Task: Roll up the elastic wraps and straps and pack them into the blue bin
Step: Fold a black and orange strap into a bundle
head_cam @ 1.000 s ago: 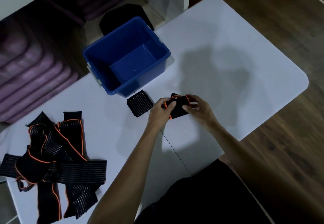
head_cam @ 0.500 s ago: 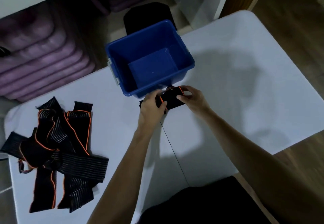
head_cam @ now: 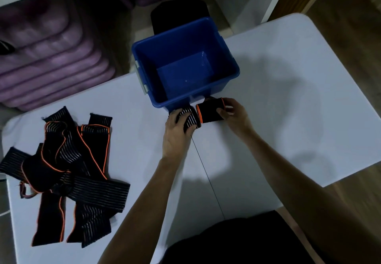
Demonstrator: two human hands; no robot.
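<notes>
White table [head_cam: 288, 90] | blue bin [head_cam: 224, 40] just beyond rolls | left hand [head_cam: 175, 137] grips striped roll [head_cam: 190, 117] | right hand [head_cam: 235, 117] pinches orange-edged roll [head_cam: 208, 113]

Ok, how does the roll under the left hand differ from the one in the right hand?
The striped roll under the left hand shows pale lines across black elastic; the orange-edged roll is plain black with an orange border. The left hand's fingers curl over the striped roll from above, while the right hand holds the orange-edged roll by its end. Both are rolled up, side by side on the table before the blue bin, not yet inside.
</notes>
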